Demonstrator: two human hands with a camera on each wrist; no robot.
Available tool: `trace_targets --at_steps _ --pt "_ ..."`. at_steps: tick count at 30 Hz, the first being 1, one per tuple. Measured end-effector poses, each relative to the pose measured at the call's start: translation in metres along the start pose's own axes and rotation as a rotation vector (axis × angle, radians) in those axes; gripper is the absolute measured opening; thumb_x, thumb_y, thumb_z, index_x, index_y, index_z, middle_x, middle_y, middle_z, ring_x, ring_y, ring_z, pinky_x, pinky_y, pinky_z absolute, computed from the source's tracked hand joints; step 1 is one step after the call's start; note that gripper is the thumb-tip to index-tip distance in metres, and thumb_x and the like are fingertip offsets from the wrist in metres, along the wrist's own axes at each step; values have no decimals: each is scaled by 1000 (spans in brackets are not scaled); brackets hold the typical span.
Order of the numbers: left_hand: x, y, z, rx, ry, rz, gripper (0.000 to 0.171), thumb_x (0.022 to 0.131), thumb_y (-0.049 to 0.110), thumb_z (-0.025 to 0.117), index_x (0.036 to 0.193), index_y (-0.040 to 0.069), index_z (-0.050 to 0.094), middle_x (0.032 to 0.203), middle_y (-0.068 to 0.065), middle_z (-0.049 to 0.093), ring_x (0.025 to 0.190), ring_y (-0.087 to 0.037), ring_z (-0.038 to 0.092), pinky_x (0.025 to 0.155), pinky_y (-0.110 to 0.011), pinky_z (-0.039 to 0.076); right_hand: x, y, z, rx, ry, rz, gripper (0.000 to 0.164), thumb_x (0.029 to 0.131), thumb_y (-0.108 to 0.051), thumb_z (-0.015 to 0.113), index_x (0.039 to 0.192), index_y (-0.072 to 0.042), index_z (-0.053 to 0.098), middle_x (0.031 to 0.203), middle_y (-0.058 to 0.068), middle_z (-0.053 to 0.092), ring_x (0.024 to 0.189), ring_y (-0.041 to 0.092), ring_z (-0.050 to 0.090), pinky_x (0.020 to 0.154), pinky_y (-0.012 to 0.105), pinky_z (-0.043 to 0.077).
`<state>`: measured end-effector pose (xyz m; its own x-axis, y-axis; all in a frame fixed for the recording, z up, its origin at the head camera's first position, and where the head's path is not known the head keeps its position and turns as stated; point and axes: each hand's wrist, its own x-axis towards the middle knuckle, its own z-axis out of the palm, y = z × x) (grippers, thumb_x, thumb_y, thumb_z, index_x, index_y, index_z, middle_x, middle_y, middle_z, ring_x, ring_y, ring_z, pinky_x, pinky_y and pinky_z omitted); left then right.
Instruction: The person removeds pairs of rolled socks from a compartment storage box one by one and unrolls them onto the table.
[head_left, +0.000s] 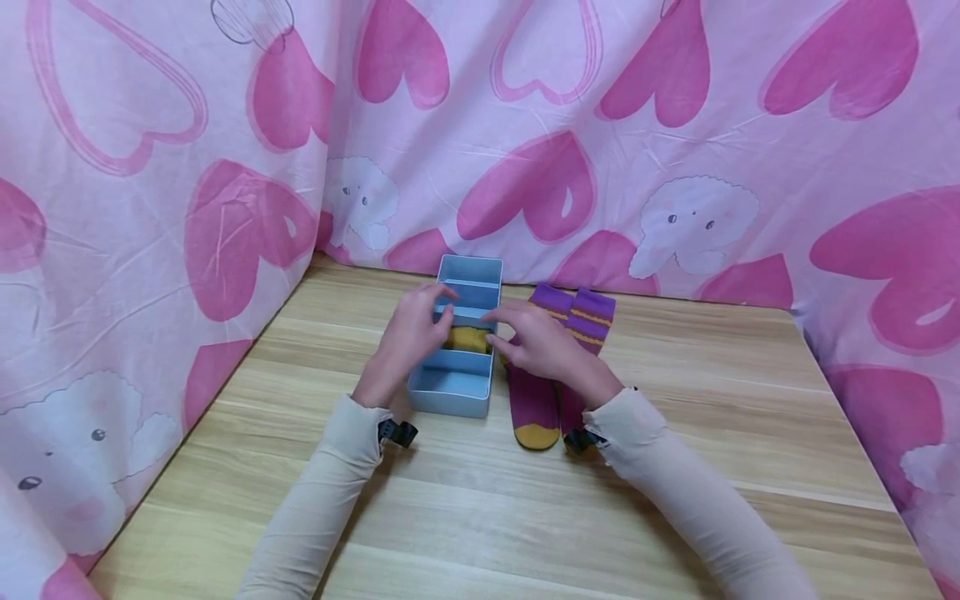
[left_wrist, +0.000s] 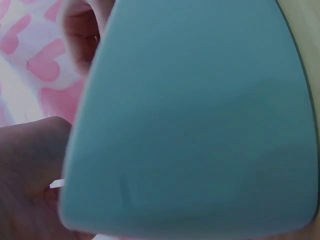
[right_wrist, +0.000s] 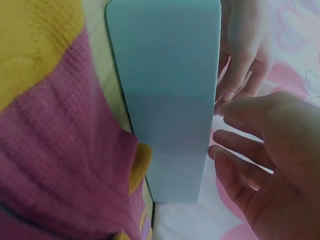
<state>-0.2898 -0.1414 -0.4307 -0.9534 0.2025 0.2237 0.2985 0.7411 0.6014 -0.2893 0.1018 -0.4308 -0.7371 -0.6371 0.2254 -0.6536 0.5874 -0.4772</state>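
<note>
A long blue-grey divided box [head_left: 448, 404] stands on the table. In one of its middle compartments lies a mustard-yellow folded cloth bundle [head_left: 468, 339]. My left hand [head_left: 408, 333] hovers over the box's left edge, thumb and fingers loosely bent beside the bundle. From the right, my right hand [head_left: 540, 337] reaches to the opposite edge with fingers relaxed and apart. In the right wrist view, the fingertips of the right hand [right_wrist: 270, 155] are right at the rim. A pair of maroon and purple striped socks [head_left: 534, 408] lies flat beside the box, partly hidden under the right forearm.
The wooden table [head_left: 465, 517] extends around the box and socks. Behind and on the left hangs a pink curtain [head_left: 525, 183] with hearts, close to the box's far end. Both wrists wear dark straps.
</note>
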Motion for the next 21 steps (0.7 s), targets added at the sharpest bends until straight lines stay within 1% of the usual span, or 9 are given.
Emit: trace_targets --at_steps 4,6,8,10,14,18,21 --pt "2 -8 2 -11 20 -8 26 107 15 64 130 6 73 143 -17 67 123 -35 64 93 -42 65 6 -4 1 3 -15 -1 32 105 -20 73 135 -10 75 128 8 78 115 27 75 99 44 63" --pt "2 -11 3 -22 27 -14 25 106 13 64 128 6 74 146 -18 65 120 -35 64 93 -43 65 9 -5 3 -11 -26 7 30 106 -20 71 135 -12 76 127 5 78 116 24 74 100 43 62" --pt "2 -14 4 -31 32 -18 24 106 11 65 126 5 75 147 -19 63 116 -35 64 90 -44 65 11 -6 3 -26 -37 20 29 107 -21 70 134 -13 76 127 3 78 117 22 74 101 42 61" --pt "3 -16 6 -39 34 -19 23 106 11 64 125 4 75 147 -20 63 115 -35 63 90 -44 64 13 -8 4 -42 -43 27 28 107 -22 69 133 -14 77 127 2 79 118 20 74 101 41 61" --pt "4 -21 9 -54 41 -17 22 105 10 64 123 2 75 145 -20 63 121 -35 61 97 -46 63 17 -10 5 -70 -45 36 28 106 -23 71 131 -14 78 125 3 80 117 22 74 100 42 62" --pt "5 -25 11 -73 56 -17 21 105 10 65 121 3 75 145 -19 63 121 -36 61 99 -47 62 22 -12 5 -105 -55 52 28 104 -26 74 129 -14 79 121 3 81 111 22 76 96 42 62" --pt "5 -27 12 -81 63 -18 20 104 10 65 121 3 76 144 -18 64 121 -37 62 97 -47 62 27 -14 5 -130 -65 75 28 102 -29 77 127 -16 79 118 0 81 105 19 76 92 39 63"
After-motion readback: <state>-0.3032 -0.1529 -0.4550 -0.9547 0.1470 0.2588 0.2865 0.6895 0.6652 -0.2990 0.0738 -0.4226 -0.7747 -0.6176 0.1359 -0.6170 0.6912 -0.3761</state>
